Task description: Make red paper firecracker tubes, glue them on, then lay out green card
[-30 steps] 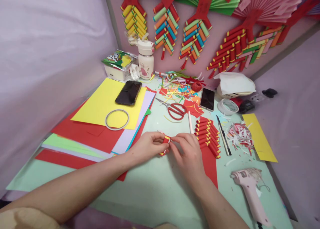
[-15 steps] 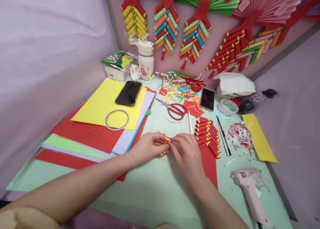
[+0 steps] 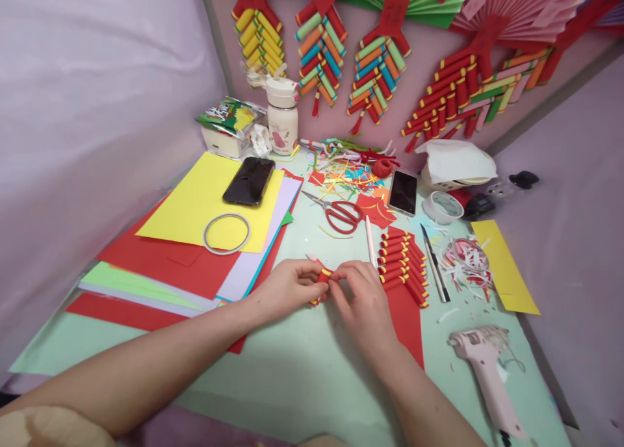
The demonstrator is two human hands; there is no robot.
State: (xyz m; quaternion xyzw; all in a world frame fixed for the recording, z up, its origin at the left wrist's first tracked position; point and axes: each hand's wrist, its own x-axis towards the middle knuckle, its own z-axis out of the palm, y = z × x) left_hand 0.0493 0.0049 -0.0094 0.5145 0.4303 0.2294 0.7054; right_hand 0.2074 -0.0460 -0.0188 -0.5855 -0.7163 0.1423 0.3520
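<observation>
My left hand [image 3: 287, 287] and my right hand [image 3: 363, 304] meet at the table's middle, both pinching a small red paper roll with a yellow band [image 3: 322, 277]. The fingers of each hand are closed on it. Just right of my right hand, a row of several finished red rolls with yellow bands [image 3: 403, 264] lies glued on a red paper sheet [image 3: 407, 323].
A stack of coloured paper [image 3: 195, 239] with a tape ring [image 3: 227, 233] and a black phone [image 3: 249, 180] lies left. Red scissors [image 3: 338, 213], a second phone [image 3: 404, 192], a craft knife [image 3: 435, 263] and a pink glue gun [image 3: 485, 369] lie right. Paper firecracker ornaments [image 3: 375, 76] hang on the wall.
Both hands stay on the small roll, with only slight finger movement. The view has shifted a little.
</observation>
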